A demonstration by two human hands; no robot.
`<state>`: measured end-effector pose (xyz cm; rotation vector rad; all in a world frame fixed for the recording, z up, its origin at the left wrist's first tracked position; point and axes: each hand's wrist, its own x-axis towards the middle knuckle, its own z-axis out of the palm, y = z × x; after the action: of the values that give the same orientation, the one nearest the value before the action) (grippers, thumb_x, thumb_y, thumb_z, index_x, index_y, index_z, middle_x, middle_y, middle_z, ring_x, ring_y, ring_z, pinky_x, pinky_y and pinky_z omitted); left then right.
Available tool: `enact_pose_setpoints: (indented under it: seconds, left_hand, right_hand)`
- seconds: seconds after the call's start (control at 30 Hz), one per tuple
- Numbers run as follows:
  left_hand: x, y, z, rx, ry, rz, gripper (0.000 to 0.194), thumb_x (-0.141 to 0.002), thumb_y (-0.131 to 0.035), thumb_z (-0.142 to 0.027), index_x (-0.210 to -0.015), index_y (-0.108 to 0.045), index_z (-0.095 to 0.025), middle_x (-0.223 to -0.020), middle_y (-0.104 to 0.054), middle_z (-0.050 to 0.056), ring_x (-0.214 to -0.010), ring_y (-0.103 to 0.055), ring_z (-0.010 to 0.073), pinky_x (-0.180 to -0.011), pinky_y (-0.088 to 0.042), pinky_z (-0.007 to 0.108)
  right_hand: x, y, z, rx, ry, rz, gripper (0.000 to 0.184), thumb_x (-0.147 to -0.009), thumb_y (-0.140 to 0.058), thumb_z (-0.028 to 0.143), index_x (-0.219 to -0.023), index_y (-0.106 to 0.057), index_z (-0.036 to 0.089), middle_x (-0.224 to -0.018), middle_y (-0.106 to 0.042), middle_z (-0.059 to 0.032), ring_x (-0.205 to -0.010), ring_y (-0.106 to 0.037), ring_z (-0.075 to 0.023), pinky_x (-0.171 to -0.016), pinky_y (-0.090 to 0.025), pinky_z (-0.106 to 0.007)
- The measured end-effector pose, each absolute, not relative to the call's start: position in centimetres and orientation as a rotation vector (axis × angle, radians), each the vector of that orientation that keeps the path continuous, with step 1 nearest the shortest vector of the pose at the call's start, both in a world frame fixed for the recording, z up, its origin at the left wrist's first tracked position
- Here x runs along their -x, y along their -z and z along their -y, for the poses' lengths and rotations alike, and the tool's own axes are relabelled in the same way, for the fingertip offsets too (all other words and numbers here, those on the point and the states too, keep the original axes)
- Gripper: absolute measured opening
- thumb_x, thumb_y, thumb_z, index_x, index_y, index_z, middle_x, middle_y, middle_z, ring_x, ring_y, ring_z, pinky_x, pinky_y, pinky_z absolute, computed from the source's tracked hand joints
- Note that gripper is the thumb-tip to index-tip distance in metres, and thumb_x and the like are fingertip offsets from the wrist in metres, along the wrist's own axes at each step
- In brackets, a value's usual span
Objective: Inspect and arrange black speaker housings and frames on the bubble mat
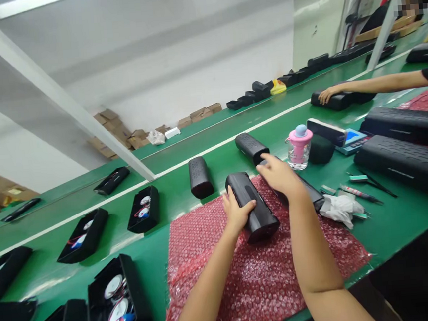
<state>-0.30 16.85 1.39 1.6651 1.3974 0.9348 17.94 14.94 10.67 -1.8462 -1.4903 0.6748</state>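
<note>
My left hand [238,209] grips a black speaker housing [253,204] by its side, thumb across the top. The housing is tilted over a sheet of red bubble wrap [208,261]. My right hand [280,174] is stretched out to the right of it, fingers apart. Its fingertips are close to the near end of another black speaker housing [250,145] on the green belt; whether they touch it I cannot tell. Under my right hand and wrist lies a further black housing [310,192], partly hidden by my arm. One more black housing [200,176] stands to the left.
Open black shells [115,294] with white round parts and wires line the left. On the right are a cup with a pink lid [299,148], a phone [327,131], crumpled white tissue [340,207], tweezers [381,186] and long black speakers [405,163]. A co-worker's hand [330,93] touches a black housing.
</note>
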Motion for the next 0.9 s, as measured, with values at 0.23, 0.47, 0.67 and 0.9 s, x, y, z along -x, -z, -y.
enact_pose_setpoints:
  seconds: [0.23,0.47,0.67,0.9]
  left_hand:
    - [-4.0,-4.6,-17.5,-2.260,-0.689,-1.203,0.039,-0.078,-0.065,-0.028,-0.117,-0.068,-0.025,-0.153,-0.047,0.009,-0.150,-0.021,0.0354,-0.122,-0.005,0.060]
    - [-6.1,-5.2,-18.2,-2.474,-0.542,-1.011,0.030,-0.083,-0.060,-0.027,-0.111,-0.069,-0.021,-0.126,-0.069,0.010,-0.136,-0.048,0.0322,-0.119,-0.019,0.061]
    - [-4.7,-4.5,-18.6,-2.384,-0.715,-1.037,0.038,-0.086,-0.056,-0.030,-0.122,-0.061,-0.020,-0.134,-0.064,0.012,-0.133,-0.052,0.0292,-0.121,-0.021,0.056]
    - [-5.3,-4.4,-18.4,-2.304,-0.743,-0.987,0.050,-0.086,-0.057,-0.035,-0.132,-0.056,-0.015,-0.141,-0.057,0.018,-0.138,-0.047,0.0318,-0.122,-0.018,0.057]
  right_hand:
    - [-26.7,-6.9,-13.3,2.107,-1.044,1.073,0.046,-0.083,-0.071,0.042,-0.112,-0.066,0.008,-0.117,-0.068,-0.0239,-0.109,-0.065,-0.0384,-0.094,-0.050,-0.046]
    - [-28.0,-3.8,-14.5,1.698,-1.496,0.896,0.019,-0.087,-0.067,0.031,-0.087,-0.069,0.012,-0.078,-0.075,-0.0081,-0.058,-0.065,-0.0159,-0.058,-0.053,-0.026]
    - [-28.7,-2.6,-13.7,1.569,-1.553,0.655,0.024,-0.086,-0.064,0.034,-0.092,-0.066,0.011,-0.068,-0.072,-0.0065,-0.053,-0.064,-0.0162,-0.057,-0.055,-0.027]
    - [-29.0,-4.2,-11.5,1.440,-1.597,0.560,0.033,-0.092,-0.049,0.039,-0.093,-0.066,0.011,-0.065,-0.071,-0.0087,-0.051,-0.065,-0.0195,-0.055,-0.056,-0.030]
